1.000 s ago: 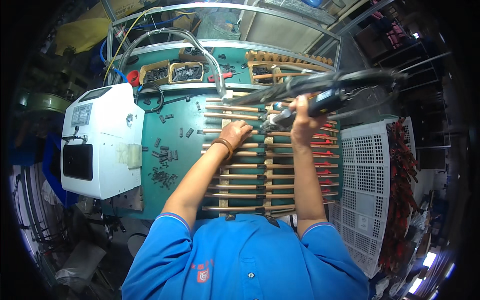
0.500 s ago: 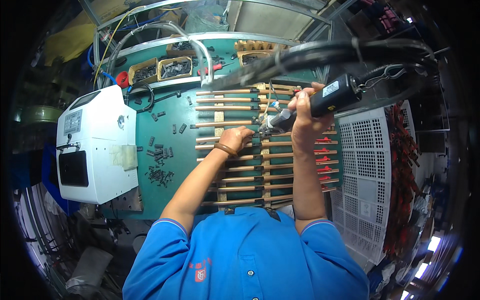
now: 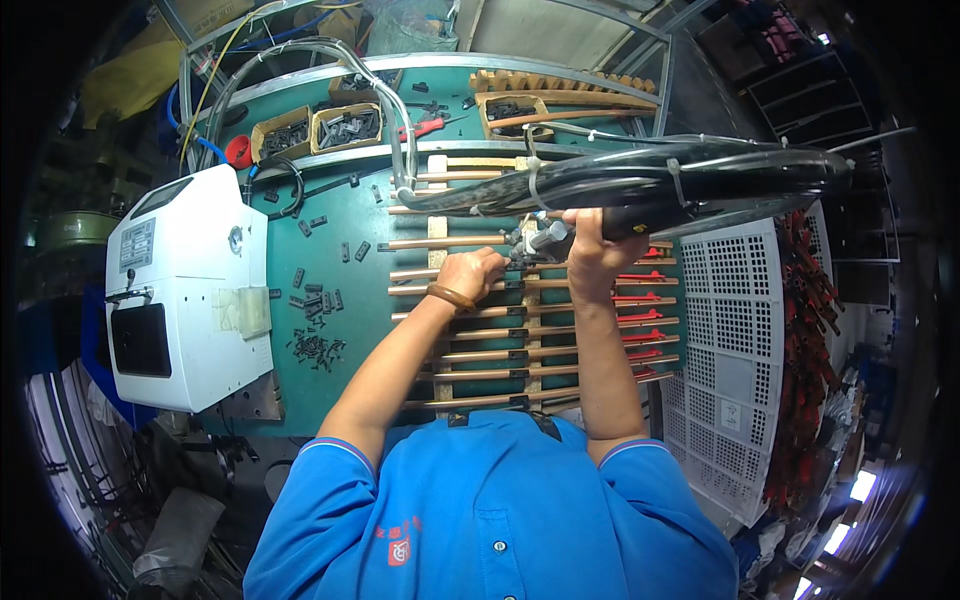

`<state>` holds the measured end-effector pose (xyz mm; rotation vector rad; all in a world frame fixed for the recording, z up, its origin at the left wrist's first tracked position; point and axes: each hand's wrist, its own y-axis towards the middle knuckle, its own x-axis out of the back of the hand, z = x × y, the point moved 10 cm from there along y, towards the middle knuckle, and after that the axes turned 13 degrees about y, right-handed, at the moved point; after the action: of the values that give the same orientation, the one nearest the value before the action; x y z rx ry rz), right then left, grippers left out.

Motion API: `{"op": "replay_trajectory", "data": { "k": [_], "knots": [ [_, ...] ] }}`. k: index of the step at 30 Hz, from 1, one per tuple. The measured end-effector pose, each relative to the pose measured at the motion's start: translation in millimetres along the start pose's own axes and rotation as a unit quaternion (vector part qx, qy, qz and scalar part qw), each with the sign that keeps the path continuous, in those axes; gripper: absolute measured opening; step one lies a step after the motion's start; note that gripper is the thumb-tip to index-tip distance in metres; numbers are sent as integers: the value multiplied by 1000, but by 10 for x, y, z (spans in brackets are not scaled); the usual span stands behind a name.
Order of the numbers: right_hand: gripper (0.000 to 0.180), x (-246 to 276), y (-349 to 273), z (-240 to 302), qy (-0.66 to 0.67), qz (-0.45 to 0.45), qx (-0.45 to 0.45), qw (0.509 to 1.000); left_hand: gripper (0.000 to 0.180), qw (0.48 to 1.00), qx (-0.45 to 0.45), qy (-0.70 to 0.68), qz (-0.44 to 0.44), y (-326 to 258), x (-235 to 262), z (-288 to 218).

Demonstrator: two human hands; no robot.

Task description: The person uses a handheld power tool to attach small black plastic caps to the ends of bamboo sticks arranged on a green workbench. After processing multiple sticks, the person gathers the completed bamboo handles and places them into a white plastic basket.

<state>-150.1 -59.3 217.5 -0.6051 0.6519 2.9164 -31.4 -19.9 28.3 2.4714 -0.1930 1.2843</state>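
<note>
Copper-coloured rods [image 3: 470, 357] lie side by side across wooden strips on the green table, with small black plastic blocks at their middles and red pieces [image 3: 645, 318] at their right ends. My left hand [image 3: 472, 276], a brown bangle at its wrist, reaches over the rods. Its closed fingertips pinch a black plastic block [image 3: 514, 266], partly hidden. My right hand [image 3: 598, 256] grips a black powered screwdriver [image 3: 628, 222] from above. The screwdriver's metal nose [image 3: 540, 243] is down beside the left fingertips; its tip is hard to make out. Thick cables and hoses [image 3: 690, 185] cover part of the far rods.
A white box-shaped machine [image 3: 190, 290] stands at the left. Loose black blocks [image 3: 318, 298] and a pile of small dark parts [image 3: 318, 348] lie beside it. Behind are cardboard boxes [image 3: 346, 130] of black parts and a red-handled screwdriver [image 3: 428, 126]. A white perforated crate [image 3: 728, 330] is at the right.
The screwdriver's body has swung upright and its cable bundle has dropped nearer over the far rods. My right hand has shifted slightly left; my left hand has hardly moved.
</note>
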Motion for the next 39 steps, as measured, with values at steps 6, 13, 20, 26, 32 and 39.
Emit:
{"op": "replay_trajectory", "data": {
  "k": [6,13,20,26,32,39],
  "knots": [
    [36,-23,-14,-18,-8,14,3,1000,12,1000,8,-8,-1,0,-5,20],
    [17,36,-49,26,28,-55,16,998,11,1000,4,2,4,-8,-42,39],
    [18,-36,-55,146,-90,-21,75,993,10,1000,6,-1,-2,-8,0,17],
    [21,-76,-82,145,-106,-8,92,990,12,1000,1,2,7,-5,-20,27],
    [24,-30,-131,32,-110,-3,68,992,14,1000,15,19,13,-7,-27,49],
    [25,-100,-306,270,-265,53,262,926,16,996,21,57,61,-124,-97,192]
  ]
}}
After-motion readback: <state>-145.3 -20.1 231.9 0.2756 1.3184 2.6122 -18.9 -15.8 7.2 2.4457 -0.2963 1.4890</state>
